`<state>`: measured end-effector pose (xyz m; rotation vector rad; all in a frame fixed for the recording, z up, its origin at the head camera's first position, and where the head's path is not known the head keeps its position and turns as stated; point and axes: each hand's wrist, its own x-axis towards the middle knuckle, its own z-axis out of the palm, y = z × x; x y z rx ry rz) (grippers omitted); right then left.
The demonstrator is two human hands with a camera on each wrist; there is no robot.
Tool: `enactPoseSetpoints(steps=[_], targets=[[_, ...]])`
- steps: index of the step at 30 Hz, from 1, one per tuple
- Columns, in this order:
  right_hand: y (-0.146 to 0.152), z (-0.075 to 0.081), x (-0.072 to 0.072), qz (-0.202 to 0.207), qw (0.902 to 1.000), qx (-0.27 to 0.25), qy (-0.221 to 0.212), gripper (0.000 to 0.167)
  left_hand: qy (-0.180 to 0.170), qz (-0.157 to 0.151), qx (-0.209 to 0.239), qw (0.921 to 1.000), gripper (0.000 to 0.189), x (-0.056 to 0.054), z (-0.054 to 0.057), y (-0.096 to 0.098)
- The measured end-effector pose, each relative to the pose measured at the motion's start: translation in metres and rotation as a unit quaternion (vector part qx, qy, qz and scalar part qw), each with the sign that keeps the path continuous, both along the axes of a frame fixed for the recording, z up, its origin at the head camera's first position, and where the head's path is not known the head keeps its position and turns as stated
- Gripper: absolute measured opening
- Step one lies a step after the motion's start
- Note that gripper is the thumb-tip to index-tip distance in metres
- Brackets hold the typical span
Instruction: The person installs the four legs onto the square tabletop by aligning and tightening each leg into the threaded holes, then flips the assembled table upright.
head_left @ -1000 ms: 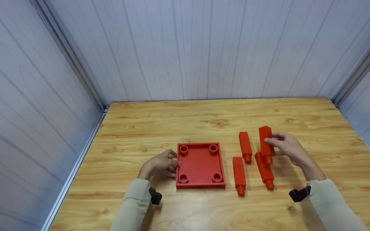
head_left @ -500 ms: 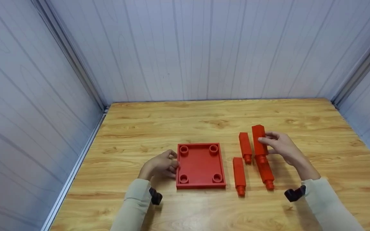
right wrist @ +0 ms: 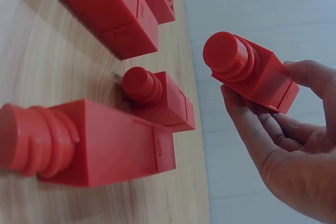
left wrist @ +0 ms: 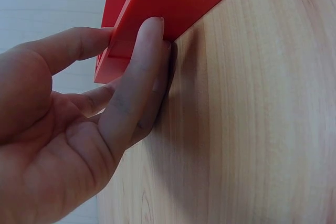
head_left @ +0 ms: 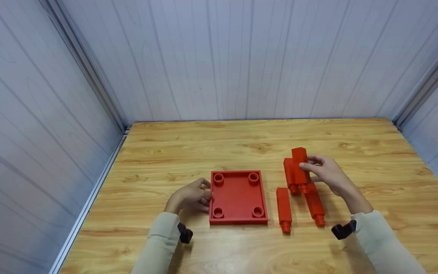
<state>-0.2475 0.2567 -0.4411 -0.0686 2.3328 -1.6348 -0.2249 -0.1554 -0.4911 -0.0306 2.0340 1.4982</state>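
My left hand (head_left: 191, 195) holds the left edge of a red square tabletop (head_left: 238, 196), which lies underside up with a round socket at each corner. In the left wrist view the thumb touches its rim and the fingers (left wrist: 139, 72) lie against its outer wall. My right hand (head_left: 331, 175) pinches a red square table leg (head_left: 300, 163) between thumb and fingers, above the wood. Its threaded end (right wrist: 226, 53) points toward my body. Three similar legs lie on the table: a front left one (head_left: 284, 205), a right one (head_left: 315, 205) and a partly hidden back one (head_left: 288, 169).
The wood-grain table (head_left: 188, 148) backs onto a pale panelled wall (head_left: 226, 61). Another such wall (head_left: 32, 133) rises along the left side, and one more stands at the far right. Black wrist devices sit on both sleeves.
My right hand has carried the held leg leftward, from over the right lying leg to over the back one. The left hand and the tabletop keep their place.
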Motion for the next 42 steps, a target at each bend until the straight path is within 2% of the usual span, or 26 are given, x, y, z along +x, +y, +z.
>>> enactPoseSetpoints(steps=[22, 29, 35, 42], targets=[[-0.019, 0.000, 0.002, 0.005, 0.9992, -0.029, 0.028, 0.073, -0.014, 0.007, 0.007, 0.9999, 0.037, 0.002, -0.001, 0.000], [-0.025, 0.001, 0.002, 0.004, 0.9990, -0.024, 0.037, 0.073, 0.001, 0.004, 0.002, 1.0000, 0.037, 0.001, -0.002, 0.000], [-0.030, 0.000, 0.002, -0.003, 0.9989, -0.022, 0.041, 0.074, -0.002, 0.002, -0.004, 1.0000, 0.036, 0.000, -0.002, 0.000], [-0.036, -0.003, -0.001, -0.008, 0.9984, -0.043, 0.037, 0.075, 0.002, -0.001, -0.002, 1.0000, 0.036, 0.000, -0.001, 0.001]])
